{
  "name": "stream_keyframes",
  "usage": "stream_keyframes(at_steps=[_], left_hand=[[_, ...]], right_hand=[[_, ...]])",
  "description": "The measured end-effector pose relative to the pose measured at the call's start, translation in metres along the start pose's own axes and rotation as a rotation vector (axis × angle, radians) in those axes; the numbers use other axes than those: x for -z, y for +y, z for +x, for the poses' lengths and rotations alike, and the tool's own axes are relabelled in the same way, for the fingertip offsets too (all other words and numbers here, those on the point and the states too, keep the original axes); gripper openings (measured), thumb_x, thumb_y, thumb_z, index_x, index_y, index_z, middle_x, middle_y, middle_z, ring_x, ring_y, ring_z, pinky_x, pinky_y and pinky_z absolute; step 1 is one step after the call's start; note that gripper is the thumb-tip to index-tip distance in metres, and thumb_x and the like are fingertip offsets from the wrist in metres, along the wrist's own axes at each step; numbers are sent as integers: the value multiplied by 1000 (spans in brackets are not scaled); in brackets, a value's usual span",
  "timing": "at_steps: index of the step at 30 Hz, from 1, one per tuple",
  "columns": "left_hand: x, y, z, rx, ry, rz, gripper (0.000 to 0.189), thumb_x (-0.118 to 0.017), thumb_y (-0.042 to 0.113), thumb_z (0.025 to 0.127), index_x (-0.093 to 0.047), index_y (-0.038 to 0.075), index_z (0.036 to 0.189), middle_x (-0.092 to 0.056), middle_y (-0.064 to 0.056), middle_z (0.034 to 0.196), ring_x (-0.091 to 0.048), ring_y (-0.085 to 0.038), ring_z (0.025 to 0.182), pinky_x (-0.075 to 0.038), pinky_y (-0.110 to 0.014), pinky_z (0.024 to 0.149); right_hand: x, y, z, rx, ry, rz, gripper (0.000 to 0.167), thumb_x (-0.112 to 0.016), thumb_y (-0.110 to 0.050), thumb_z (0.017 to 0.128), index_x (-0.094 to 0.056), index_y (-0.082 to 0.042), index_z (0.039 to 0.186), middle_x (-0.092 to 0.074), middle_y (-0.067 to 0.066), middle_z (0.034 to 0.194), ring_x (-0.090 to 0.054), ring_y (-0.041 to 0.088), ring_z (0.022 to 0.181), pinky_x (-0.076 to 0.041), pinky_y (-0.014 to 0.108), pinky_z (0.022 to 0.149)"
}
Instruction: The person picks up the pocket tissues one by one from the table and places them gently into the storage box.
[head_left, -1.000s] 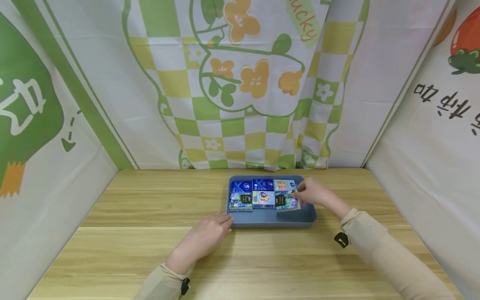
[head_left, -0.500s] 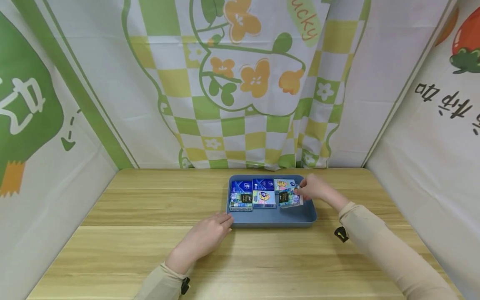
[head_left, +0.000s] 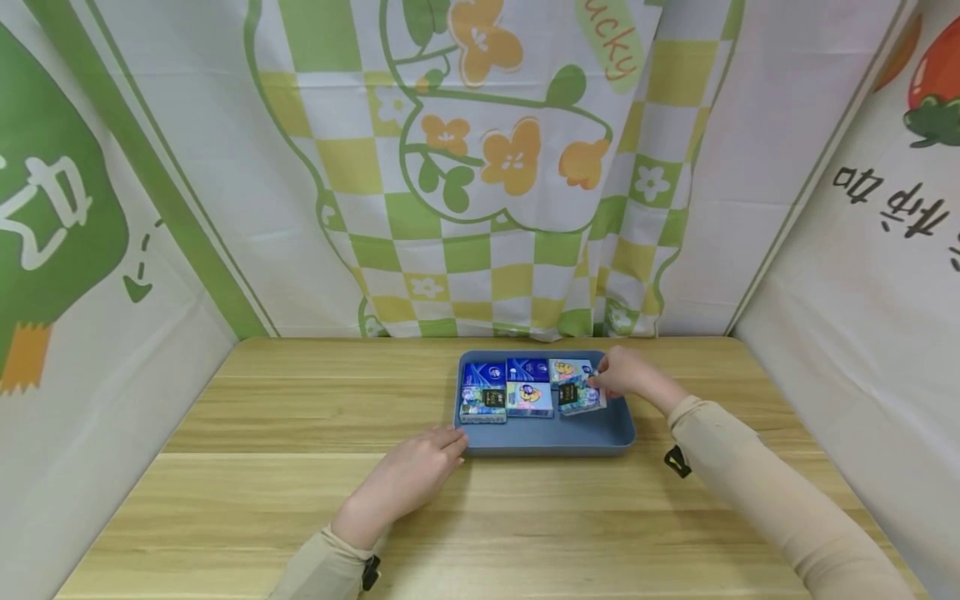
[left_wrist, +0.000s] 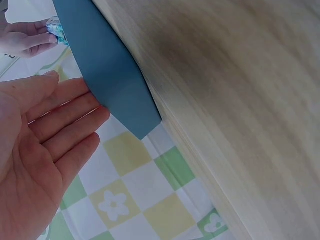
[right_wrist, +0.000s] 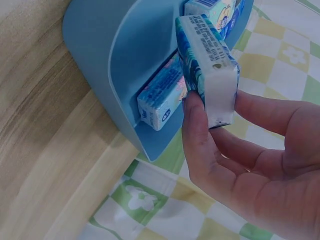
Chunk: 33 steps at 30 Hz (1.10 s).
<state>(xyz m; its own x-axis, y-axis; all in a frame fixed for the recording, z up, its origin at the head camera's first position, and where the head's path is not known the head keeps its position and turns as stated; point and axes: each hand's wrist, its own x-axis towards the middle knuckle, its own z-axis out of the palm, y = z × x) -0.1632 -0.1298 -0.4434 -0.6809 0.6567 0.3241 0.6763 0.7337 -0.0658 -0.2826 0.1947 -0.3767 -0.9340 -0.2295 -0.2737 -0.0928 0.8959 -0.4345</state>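
Note:
My right hand [head_left: 626,375] pinches a pocket tissue pack [head_left: 581,395] between thumb and fingers. This pack has a blue-green pattern and a black label, and is tilted over the right part of a blue tray [head_left: 540,433]. In the right wrist view, its printed side and pale end [right_wrist: 219,95] show. My left hand [head_left: 412,468] rests its fingertips against the tray's front left corner. Seen from the left wrist, the fingers [left_wrist: 70,112] are nearly straight at the tray's wall [left_wrist: 112,75].
Other tissue packs lie in two rows in the tray: dark blue ones [head_left: 483,373] at the back left, a light blue cartoon one [head_left: 570,368] behind the held pack, another cartoon pack [head_left: 529,398] and a black-labelled one [head_left: 483,403] in front. A checkered cloth [head_left: 480,275] hangs behind the wooden table [head_left: 300,400].
My right hand has shifted slightly right and back with the held tissue pack, and a gap now shows between it and the middle cartoon pack. My left hand has stayed in place.

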Motion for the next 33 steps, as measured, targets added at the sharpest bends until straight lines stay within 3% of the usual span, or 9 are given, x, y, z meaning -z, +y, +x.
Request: stream_keyframes(at_steps=[12, 28, 33], left_hand=[[-1, 0, -1, -32, 39, 38, 28, -63, 17, 90, -68, 1, 112, -68, -13, 114, -65, -27, 106, -53, -37, 97], [-1, -1, -1, -52, 83, 27, 26, -65, 15, 87, -69, -1, 108, -69, -14, 110, -66, -28, 102, -55, -38, 92], [-1, -1, -1, -27, 35, 16, 28, -63, 16, 90, -67, 0, 112, -68, -15, 114, -65, -29, 106, -53, -38, 96]], right_hand=[[-6, 2, 9, 7, -9, -16, 22, -62, -16, 90, -67, 2, 78, -62, 4, 57, -60, 13, 55, -53, 21, 53], [-7, 1, 18, 0, -86, 42, 17, -58, -9, 92, -63, 3, 81, -57, 6, 64, -55, 12, 56, -60, 30, 64], [-8, 1, 19, 1, -97, 47, 17, -58, -7, 92, -65, 8, 91, -59, 8, 66, -56, 13, 56, -60, 31, 65]])
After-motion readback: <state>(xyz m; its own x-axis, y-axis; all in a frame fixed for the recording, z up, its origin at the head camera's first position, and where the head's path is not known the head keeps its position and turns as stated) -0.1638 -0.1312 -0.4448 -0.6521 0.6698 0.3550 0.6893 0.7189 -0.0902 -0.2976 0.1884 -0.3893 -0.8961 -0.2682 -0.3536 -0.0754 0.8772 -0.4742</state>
